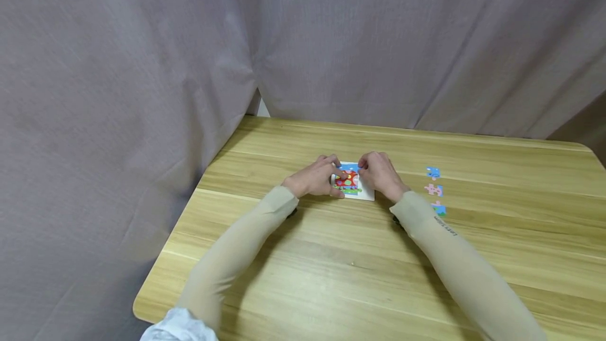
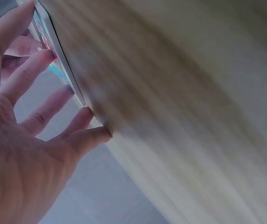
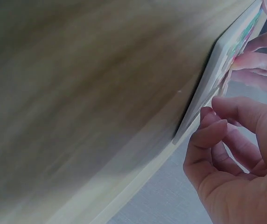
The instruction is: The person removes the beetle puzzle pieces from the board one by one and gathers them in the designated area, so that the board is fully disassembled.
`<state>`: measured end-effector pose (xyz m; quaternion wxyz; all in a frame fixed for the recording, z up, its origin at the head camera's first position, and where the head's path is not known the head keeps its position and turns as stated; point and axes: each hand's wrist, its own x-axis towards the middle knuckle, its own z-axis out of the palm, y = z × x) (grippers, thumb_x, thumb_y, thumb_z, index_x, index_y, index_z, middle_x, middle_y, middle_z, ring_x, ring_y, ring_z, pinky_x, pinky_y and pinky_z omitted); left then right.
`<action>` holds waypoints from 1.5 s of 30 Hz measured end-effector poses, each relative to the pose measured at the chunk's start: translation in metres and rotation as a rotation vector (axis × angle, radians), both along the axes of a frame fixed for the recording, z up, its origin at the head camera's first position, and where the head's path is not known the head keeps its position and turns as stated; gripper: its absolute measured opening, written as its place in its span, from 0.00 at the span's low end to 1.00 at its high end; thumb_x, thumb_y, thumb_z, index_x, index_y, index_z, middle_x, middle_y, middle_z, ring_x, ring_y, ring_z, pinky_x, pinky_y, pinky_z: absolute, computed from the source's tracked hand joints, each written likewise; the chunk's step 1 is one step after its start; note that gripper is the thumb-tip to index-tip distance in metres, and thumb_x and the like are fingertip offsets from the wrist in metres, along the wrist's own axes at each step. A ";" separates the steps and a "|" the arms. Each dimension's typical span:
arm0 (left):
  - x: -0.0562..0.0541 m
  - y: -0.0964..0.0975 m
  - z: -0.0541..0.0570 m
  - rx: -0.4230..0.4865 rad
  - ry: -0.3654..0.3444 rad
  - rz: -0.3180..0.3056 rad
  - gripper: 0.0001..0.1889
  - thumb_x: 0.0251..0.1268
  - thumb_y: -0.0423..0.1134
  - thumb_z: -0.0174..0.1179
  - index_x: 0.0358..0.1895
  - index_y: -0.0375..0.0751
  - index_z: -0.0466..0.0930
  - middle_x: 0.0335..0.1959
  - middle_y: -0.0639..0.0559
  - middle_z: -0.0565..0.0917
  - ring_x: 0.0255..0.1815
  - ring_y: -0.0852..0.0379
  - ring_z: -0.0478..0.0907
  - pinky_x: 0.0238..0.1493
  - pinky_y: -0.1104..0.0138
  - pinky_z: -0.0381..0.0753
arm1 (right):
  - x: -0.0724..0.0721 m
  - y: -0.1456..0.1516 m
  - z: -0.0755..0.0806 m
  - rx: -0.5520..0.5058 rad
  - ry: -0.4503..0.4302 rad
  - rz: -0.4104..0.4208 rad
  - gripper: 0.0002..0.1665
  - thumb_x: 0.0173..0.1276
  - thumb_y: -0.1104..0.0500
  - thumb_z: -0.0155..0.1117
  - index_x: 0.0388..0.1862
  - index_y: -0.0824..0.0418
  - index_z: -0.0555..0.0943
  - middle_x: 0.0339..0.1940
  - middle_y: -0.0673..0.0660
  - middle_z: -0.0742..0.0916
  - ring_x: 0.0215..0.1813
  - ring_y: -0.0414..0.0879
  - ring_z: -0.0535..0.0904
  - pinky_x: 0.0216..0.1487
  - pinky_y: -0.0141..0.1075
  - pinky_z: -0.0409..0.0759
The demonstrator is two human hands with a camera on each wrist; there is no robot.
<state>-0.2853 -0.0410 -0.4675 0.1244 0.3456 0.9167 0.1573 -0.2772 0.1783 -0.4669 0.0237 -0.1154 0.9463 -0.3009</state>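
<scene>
A small white puzzle board (image 1: 366, 193) lies on the table, its left part filled with a picture in blue, red and green (image 1: 347, 183). My left hand (image 1: 318, 177) spans the board's left side, thumb at the near edge and another finger touching the picture. In the left wrist view its fingers (image 2: 38, 116) are spread and fairly straight. At the board's far right, my right hand (image 1: 380, 173) pinches a blue puzzle piece (image 1: 356, 167) by its edge. The right wrist view has the thumb and bent fingers (image 3: 208, 135) close together at the board's side, partly hiding the piece.
To the right of the board, three loose puzzle pieces stand in a column: a blue one (image 1: 433, 172), a pink one (image 1: 433, 189) and a blue-green one (image 1: 439, 209). The wooden table (image 1: 331, 278) meets grey curtains (image 1: 355, 46) at its back and left.
</scene>
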 end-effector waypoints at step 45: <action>0.001 0.000 0.001 -0.034 -0.038 0.055 0.42 0.66 0.59 0.77 0.78 0.44 0.77 0.88 0.44 0.64 0.90 0.41 0.59 0.89 0.51 0.68 | 0.022 0.074 0.011 -0.062 0.033 -0.146 0.10 0.76 0.64 0.70 0.48 0.71 0.90 0.40 0.67 0.92 0.38 0.52 0.86 0.41 0.35 0.80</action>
